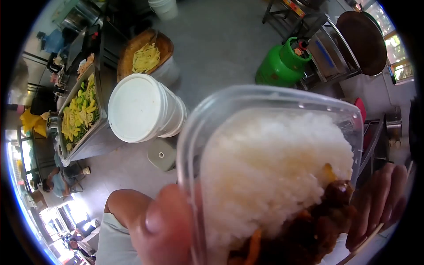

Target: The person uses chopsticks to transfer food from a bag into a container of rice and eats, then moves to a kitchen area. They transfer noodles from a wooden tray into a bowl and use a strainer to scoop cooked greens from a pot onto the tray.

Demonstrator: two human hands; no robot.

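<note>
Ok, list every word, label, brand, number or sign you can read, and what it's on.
No text can be read.
Green gas cylinder: faint mark, too blurred to read.
Red-and-yellow item, top right: too small to read.
White bucket lid: no lettering visible.

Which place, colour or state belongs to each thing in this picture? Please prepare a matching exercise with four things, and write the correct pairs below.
Things:
1. Cooked rice
2. Gas cylinder
3. White bucket
4. Sliced vegetables

Places, colours or states:
a. green
b. covered with a lid
c. in a metal tray
d. in a clear plastic container

Pairs: 1-d, 2-a, 3-b, 4-c
</note>
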